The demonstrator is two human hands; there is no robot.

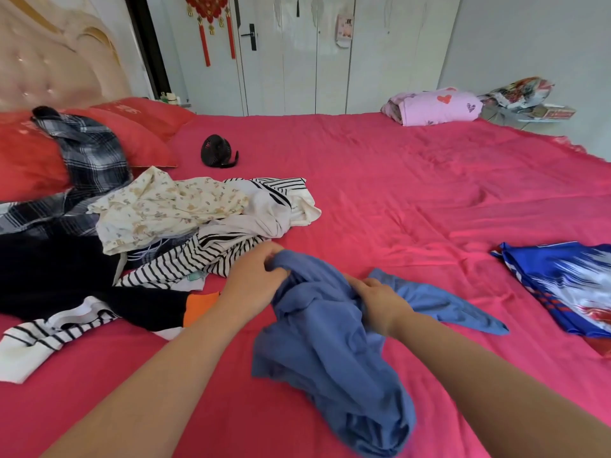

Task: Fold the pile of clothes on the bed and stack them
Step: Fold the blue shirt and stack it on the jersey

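Grips a crumpled blue garment [330,358] with both hands near the front middle of the pink-red bed sheet [396,193]. Curls the left hand [254,279] round a bunched upper edge of the cloth, fingertips tucked into the fabric. Closes the right hand [380,300] on a fold just beside it, thumb on top. Holds the two hands near each other but apart, with gathered cloth between them. Lets the lower part of the garment trail toward the camera in a loose heap on the sheet, with one limb of it lying flat to the right; cannot tell whether sleeve or leg. Shows the unfolded pile of clothes [165,219] to the left: a cream floral piece on top, a striped top [198,256] reaching almost to the left hand, a plaid shirt [89,160] draped up over the red pillows [142,127], a black garment [49,269] at the left edge. Shows a flat blue, white and red patterned garment [568,285] well apart on the right. Shows a small black fan [216,151] farther back on the sheet and a folded pink quilt [436,107] at the far corner.
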